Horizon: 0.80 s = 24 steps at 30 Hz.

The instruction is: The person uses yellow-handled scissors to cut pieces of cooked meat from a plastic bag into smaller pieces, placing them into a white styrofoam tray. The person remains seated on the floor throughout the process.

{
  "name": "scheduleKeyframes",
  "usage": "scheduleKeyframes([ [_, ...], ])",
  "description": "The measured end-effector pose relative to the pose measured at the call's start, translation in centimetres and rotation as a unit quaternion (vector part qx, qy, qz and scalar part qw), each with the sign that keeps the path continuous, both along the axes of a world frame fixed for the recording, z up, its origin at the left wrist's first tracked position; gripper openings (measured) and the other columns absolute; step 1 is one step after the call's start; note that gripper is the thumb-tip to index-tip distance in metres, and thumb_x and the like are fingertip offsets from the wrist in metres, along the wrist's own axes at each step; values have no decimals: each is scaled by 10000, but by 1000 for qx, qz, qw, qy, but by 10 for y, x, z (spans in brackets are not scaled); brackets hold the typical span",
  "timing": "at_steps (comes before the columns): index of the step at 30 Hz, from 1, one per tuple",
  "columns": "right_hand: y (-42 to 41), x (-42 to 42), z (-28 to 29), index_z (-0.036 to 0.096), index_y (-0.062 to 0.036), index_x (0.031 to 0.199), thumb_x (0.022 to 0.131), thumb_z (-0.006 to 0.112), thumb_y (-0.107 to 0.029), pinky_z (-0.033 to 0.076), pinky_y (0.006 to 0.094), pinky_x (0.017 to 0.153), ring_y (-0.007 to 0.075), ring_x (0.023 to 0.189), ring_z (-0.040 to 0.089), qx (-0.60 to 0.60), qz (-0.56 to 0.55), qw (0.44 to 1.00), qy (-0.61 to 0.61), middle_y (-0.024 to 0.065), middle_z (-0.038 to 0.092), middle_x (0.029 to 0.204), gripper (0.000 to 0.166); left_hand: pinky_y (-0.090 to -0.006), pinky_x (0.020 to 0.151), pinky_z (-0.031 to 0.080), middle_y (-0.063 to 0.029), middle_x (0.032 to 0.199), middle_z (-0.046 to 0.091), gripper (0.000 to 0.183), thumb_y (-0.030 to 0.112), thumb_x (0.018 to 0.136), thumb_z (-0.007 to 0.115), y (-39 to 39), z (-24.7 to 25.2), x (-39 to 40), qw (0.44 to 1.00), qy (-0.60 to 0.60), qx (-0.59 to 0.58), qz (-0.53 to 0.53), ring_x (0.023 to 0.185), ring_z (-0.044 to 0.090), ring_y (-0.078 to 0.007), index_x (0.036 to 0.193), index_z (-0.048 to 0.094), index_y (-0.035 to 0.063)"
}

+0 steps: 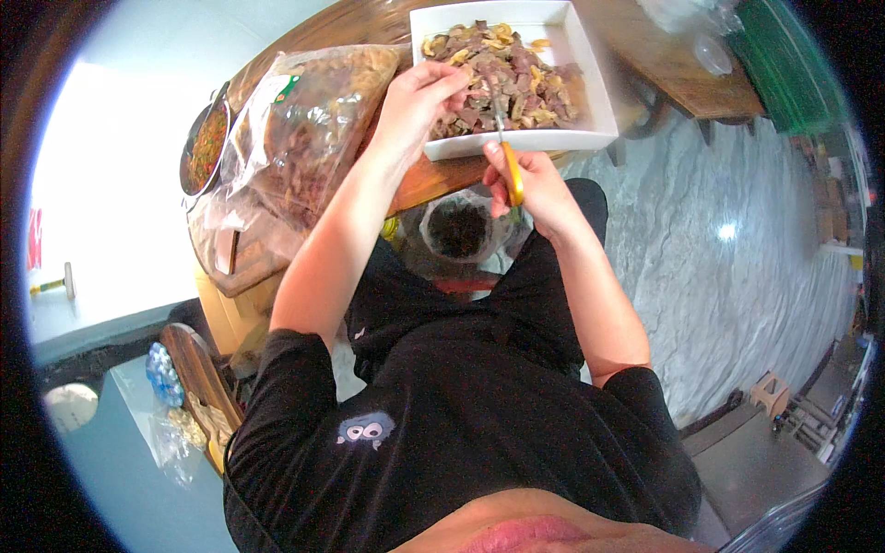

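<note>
A white rectangular tray [599, 90] lies on the wooden table, holding a heap of cut meat pieces [525, 83] in brown, pinkish and yellowish tones. My left hand [432, 90] is over the tray's left side, thumb and fingers pinched around a small piece of meat. In my right hand [529, 183] are scissors [512, 173] with yellow handles. Their blades point away from me, over the tray's near wall and into the heap. Left of the tray, a large clear plastic bag [311, 124] full of brown meat rests on the table beside my left forearm.
A pan [205, 148] of chopped red and green food stands at the table's left edge. Below the near edge, between my knees, is a bin [456, 225] with a plastic liner. Another wooden table [677, 76] stands at the far right. A wooden chair [193, 359] is at lower left.
</note>
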State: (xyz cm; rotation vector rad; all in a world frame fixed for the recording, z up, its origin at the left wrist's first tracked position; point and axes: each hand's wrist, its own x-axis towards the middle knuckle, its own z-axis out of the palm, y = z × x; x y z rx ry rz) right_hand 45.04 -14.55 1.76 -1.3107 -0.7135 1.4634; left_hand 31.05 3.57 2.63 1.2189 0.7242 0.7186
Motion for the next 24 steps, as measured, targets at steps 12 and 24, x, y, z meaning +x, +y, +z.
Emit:
scheduleKeyframes([
  [12, -52, 5, 14, 621, -40, 973, 1072, 584, -579, 426, 300, 610, 141, 664, 520, 22, -24, 999, -9, 3, 514, 770, 550, -303, 822, 573, -59, 968, 737, 199, 177, 1020, 683, -9, 87, -237, 905, 284, 304, 89, 884, 710, -135, 1163, 705, 40],
  [24, -59, -32, 51, 623, -27, 989, 1077, 574, -583, 443, 302, 633, 145, 699, 529, 31, -19, 997, -70, 21, 531, 790, 565, -475, 1073, 448, -106, 1177, 686, 356, 289, 932, 741, -24, 11, -306, 651, 589, 471, 82, 1222, 620, -334, 1215, 702, 76],
])
